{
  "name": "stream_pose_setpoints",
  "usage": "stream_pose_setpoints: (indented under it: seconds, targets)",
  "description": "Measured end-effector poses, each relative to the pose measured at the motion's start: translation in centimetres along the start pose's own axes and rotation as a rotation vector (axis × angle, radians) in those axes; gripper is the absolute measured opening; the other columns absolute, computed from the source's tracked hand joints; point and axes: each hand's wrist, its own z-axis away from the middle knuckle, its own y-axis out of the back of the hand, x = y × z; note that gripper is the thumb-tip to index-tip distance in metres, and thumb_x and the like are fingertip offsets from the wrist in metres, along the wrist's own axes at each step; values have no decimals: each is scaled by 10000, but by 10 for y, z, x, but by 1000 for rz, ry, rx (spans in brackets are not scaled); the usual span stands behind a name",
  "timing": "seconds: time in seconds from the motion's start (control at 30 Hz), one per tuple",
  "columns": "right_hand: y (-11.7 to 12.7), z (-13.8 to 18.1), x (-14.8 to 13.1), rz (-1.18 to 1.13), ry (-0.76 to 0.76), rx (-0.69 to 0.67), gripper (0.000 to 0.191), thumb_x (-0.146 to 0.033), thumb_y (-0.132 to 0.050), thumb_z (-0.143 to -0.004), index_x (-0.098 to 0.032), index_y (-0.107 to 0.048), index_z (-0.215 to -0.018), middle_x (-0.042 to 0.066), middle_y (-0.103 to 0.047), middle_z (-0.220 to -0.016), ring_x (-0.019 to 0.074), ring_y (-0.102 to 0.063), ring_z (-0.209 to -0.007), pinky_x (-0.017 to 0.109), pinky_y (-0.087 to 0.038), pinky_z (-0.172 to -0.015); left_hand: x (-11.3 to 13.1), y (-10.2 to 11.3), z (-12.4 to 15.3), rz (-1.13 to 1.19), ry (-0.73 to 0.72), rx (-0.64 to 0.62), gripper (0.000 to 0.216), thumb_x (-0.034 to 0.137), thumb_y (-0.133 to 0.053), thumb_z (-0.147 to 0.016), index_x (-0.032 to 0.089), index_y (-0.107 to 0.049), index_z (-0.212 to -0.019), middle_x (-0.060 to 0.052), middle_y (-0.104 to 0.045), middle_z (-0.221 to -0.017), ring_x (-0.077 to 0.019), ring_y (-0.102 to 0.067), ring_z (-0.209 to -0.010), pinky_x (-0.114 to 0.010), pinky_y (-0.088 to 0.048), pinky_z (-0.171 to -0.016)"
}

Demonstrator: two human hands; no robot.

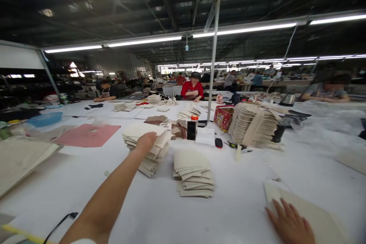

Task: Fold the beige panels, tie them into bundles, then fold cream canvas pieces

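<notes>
My left hand [146, 143] is stretched out to a tall, uneven stack of cream fabric pieces [147, 164], its fingers closed at the edge of the top piece. A small white label with handwriting [166, 126] lies at the far side of that stack. Just right of it stands a second, shorter stack of cream fabric pieces [194, 173], untouched by either hand. At the lower right, my right hand [290, 221] rests flat with fingers spread on a cream fabric panel [320, 213] lying on the white table.
Beyond the stacks are a phone [191, 130], a notepad [205, 137], a black-and-red mouse [219, 143], scissors [236, 145] and a large tied bundle [253, 126]. A metal pole [214, 61] rises mid-table. Pink sheet [90, 135] lies left. A person in red [192, 90] sits opposite.
</notes>
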Motion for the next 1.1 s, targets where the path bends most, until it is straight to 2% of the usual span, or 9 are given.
stream_pose_setpoints:
  seconds: [0.17,0.2,0.33,0.43,0.5,0.57,0.67,0.83,1.1]
  targets:
    - [18,29,-71,-73,-17,-9,623,-527,-222,-820,-112,-606,-1083,192,-498,-1276,374,-438,-1198,560,-366,-946,-16,53,11,31,65,212,342,186,-294,-916,141,-632,-941,-111,-672,-800,-220,-618,-787,-334,-453,-711]
    - [26,31,-85,-135,-26,-14,633,-537,-225,-835,-87,-593,-1088,209,-496,-1267,362,-446,-1192,531,-375,-960,-12,62,22,85,-59,392,304,203,-335,-912,135,-627,-960,-114,-666,-800,-222,-613,-797,-336,-453,-719]
    - [58,25,-133,-420,-3,-80,502,-478,-315,-886,-130,-506,-1193,162,-452,-1320,264,-433,-1221,449,-363,-1022,54,48,115,174,-478,422,205,241,-496,-866,186,-592,-1039,-79,-660,-878,-187,-597,-830,-324,-454,-779]
    - [71,12,-162,-525,49,-126,433,-424,-362,-895,-146,-500,-1197,154,-470,-1302,245,-442,-1212,453,-380,-1011,121,-9,206,275,-857,74,175,232,-435,-893,159,-594,-910,-41,-617,-694,-146,-562,-633,-276,-458,-618]
    - [73,-3,-180,-554,113,-120,409,-396,-391,-892,-134,-517,-1179,165,-500,-1267,247,-462,-1188,456,-388,-1002,145,-48,248,432,-923,-168,376,509,-460,-853,170,-572,-733,-23,-590,-624,-140,-549,-595,-270,-470,-612]
    - [72,-23,-200,-561,223,-129,374,-351,-415,-887,-125,-539,-1158,163,-534,-1230,244,-485,-1158,444,-392,-995,147,-75,264,492,-831,-264,549,674,-465,-757,172,-617,-919,-100,-662,-899,-224,-594,-873,-381,-474,-819]
    - [65,-63,-239,-520,438,-243,309,-271,-424,-887,-138,-584,-1115,125,-583,-1183,219,-524,-1104,388,-397,-988,132,-84,260,418,-594,-488,643,637,-480,-771,208,-501,-1250,-140,-482,-1323,-339,-396,-1234,-570,-305,-1001]
    - [39,-130,-304,-267,660,-483,314,-278,-408,-910,-153,-591,-1133,113,-553,-1243,195,-512,-1128,309,-383,-971,132,-69,236,490,-391,-813,625,487,-604,-742,252,-456,-1302,-95,-348,-1428,-342,-288,-1310,-583,-213,-1051]
    - [17,-165,-316,-175,902,-631,273,-350,-467,-884,-168,-629,-1009,104,-626,-1087,204,-572,-1019,281,-437,-842,97,-106,132,936,439,-418,400,289,-540,-791,131,-535,-1158,-145,-547,-1227,-235,-550,-1080,-360,-466,-881]
